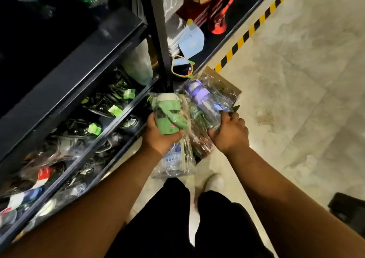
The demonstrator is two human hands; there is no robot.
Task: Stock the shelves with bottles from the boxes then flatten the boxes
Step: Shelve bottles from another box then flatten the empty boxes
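Plastic-wrapped green bottle was gripped in the left hand, just off the shelving's front edge. Right hand fingers were curled round the purple bottle, over the cardboard box. Suggest: grip the bodies, not the loose film; lift clear of the box, then seat them behind the front edge.

We look through a wide-angle lens, and straight lines bow toward the edges. The pale floor on the right is brightly lit, while the black shelves on the left sink into deep shadow. Glare glints off plastic wrapping. Everything looks slightly soft and smeared.
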